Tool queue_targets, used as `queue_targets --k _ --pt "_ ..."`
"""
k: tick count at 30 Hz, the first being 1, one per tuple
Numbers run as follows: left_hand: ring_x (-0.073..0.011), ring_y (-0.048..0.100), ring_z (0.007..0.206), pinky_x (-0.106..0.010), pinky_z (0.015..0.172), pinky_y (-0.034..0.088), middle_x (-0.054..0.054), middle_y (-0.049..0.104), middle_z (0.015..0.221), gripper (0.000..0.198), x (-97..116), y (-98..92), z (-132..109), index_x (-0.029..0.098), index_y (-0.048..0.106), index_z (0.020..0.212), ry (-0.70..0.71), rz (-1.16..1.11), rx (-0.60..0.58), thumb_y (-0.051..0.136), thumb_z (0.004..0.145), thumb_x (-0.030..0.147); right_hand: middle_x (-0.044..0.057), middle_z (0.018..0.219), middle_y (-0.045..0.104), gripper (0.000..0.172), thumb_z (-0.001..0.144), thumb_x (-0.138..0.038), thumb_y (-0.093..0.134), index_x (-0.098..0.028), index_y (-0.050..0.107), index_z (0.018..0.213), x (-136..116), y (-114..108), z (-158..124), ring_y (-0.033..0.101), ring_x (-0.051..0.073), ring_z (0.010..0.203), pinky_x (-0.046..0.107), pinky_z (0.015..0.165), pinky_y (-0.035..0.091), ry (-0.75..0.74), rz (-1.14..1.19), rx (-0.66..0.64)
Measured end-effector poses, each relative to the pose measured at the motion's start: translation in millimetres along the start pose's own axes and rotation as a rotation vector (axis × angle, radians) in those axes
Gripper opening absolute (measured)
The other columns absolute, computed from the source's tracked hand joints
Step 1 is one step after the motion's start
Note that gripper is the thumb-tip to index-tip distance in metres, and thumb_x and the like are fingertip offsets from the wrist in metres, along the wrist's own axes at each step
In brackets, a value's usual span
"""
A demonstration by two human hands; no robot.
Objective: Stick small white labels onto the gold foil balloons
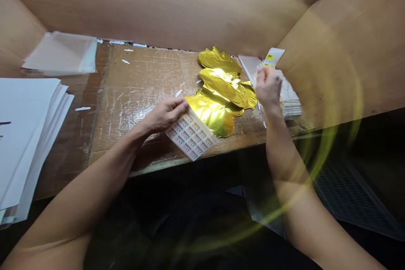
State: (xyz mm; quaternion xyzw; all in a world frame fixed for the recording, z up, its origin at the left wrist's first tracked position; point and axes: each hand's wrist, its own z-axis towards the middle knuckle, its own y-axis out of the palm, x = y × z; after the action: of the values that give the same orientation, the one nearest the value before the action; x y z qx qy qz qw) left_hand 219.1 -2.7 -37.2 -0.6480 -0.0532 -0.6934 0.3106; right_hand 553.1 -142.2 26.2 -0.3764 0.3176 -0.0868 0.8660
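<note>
My left hand (167, 114) pinches one corner of a sheet of small labels (192, 135), printed in rows of repeated red and dark marks. The sheet hangs tilted over the table's front edge. Just behind it lie several shiny gold foil balloons (218, 84), flat and overlapping. My right hand (268, 85) is raised at their right, its fingers closed and a little blurred; what they hold, if anything, cannot be made out. Beside and behind that hand is a stack of white packets (289, 97), and a white card with yellow labels (274, 56) shows above it.
Large white sheets (27, 122) are stacked at the left, with clear plastic bags (63, 52) behind them. Brown cardboard (126, 80) under clear film covers the tabletop, with white scraps on it. Wooden panels (174, 4) enclose the back and sides. A dark plastic crate (357, 194) stands below right.
</note>
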Motion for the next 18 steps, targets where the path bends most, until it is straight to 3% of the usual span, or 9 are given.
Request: queue_targets --k 3,4,5,7,10,14,18 --pt "-0.0100 0.046 0.052 -0.021 0.047 0.038 0.002 0.051 0.063 0.040 2 -2.7 2 0.019 0.055 0.076 -0.033 -0.095 0.193 0.061 0.100 0.051 0.009 0.097 0.076 0.035 0.109 -0.045 0.057 -0.016 0.074 0.119 -30 7 -82 0.071 0.019 0.085 0.032 0.073 0.056 -0.185 0.474 -0.641" --pt "-0.0102 0.047 0.052 -0.021 0.047 0.038 0.002 0.052 0.062 0.040 1 -2.9 3 0.019 0.055 0.076 -0.047 -0.106 0.212 0.062 0.100 0.052 0.008 0.096 0.077 0.035 0.107 -0.047 0.060 -0.017 0.074 0.121 -40 12 -108 0.073 0.020 0.086 0.033 0.074 0.059 -0.199 0.563 -0.717" --pt "-0.0103 0.047 0.052 -0.021 0.046 0.039 0.002 0.052 0.062 0.040 1 -2.9 3 0.019 0.057 0.077 -0.060 -0.115 0.223 0.063 0.099 0.052 0.007 0.098 0.079 0.034 0.106 -0.046 0.061 -0.019 0.075 0.120 -48 16 -130 0.075 0.021 0.089 0.035 0.078 0.061 -0.207 0.615 -0.707" --pt "-0.0102 0.048 0.051 -0.020 0.046 0.039 0.002 0.053 0.061 0.040 1 -2.6 4 0.018 0.058 0.077 -0.075 -0.136 0.232 0.065 0.097 0.052 0.008 0.103 0.081 0.028 0.106 -0.041 0.062 -0.021 0.077 0.118 -56 23 -159 0.077 0.023 0.095 0.038 0.087 0.062 -0.234 0.608 -0.545" --pt "-0.0100 0.048 0.049 -0.020 0.044 0.039 0.001 0.054 0.059 0.039 1 -1.4 5 0.018 0.060 0.077 -0.112 -0.188 0.214 0.067 0.095 0.052 0.009 0.107 0.082 0.023 0.107 -0.031 0.059 -0.024 0.078 0.118 -50 31 -171 0.077 0.023 0.096 0.039 0.091 0.062 -0.395 0.484 -0.301" --pt "-0.0105 0.049 0.047 -0.020 0.042 0.040 0.001 0.055 0.059 0.038 2 1.4 5 0.018 0.058 0.076 -0.176 -0.246 0.174 0.067 0.095 0.050 0.010 0.109 0.079 0.026 0.103 -0.019 0.060 -0.028 0.077 0.121 -33 36 -170 0.074 0.025 0.099 0.042 0.089 0.062 -0.678 0.382 -0.229" --pt "-0.0115 0.050 0.047 -0.021 0.041 0.041 0.001 0.056 0.059 0.039 -1 -1.2 6 0.019 0.058 0.076 -0.198 -0.235 0.157 0.067 0.095 0.052 0.009 0.100 0.071 0.014 0.100 -0.022 0.066 -0.029 0.074 0.108 -40 31 -176 0.069 0.027 0.097 0.049 0.090 0.059 -0.661 0.400 -0.189"
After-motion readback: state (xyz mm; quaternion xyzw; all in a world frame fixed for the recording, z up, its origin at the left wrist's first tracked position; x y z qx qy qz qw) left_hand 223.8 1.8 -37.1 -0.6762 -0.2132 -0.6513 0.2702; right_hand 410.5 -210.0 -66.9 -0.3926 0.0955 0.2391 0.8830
